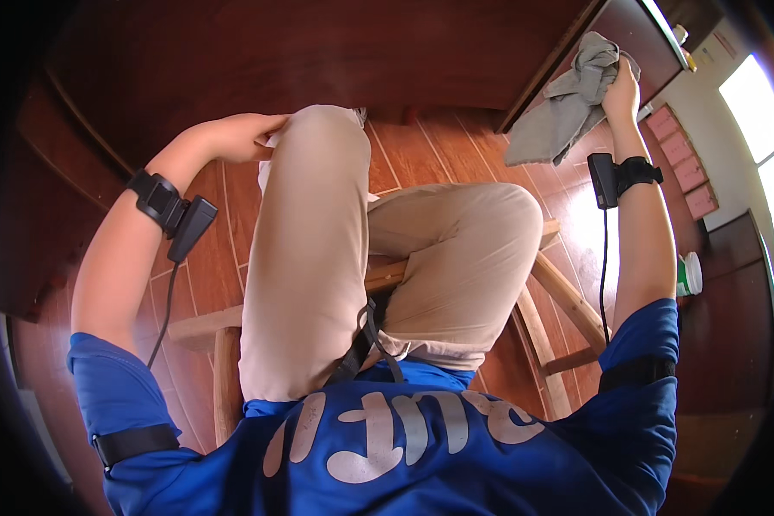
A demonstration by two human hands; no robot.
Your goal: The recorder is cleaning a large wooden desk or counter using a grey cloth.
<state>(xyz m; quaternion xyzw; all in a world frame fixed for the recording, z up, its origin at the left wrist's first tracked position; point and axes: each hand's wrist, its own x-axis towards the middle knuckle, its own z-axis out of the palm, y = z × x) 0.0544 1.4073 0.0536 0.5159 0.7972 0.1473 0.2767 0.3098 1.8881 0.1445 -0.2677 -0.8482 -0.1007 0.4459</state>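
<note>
At the upper right, my right hand (pixel 622 90) grips a crumpled grey cloth (pixel 558 119), bunched near the fingers with one end hanging down. The cloth is in front of the end of a dark reddish-brown wooden furniture piece (pixel 638 39); whether it touches the surface I cannot tell. My left hand (pixel 248 137) is beside my left knee in beige trousers (pixel 316 193). Its fingertips are partly hidden behind the knee, near a bit of whitish material (pixel 264 174); whether they hold it I cannot tell.
A large dark red wooden surface (pixel 297 51) spans the top. Below me is a wooden stool (pixel 226 374), its legs on the wood-look floor (pixel 419 148). Pink panels (pixel 680 161) line the right wall, with a white-and-green tub (pixel 690 274) lower down. Cables run from both wrist devices.
</note>
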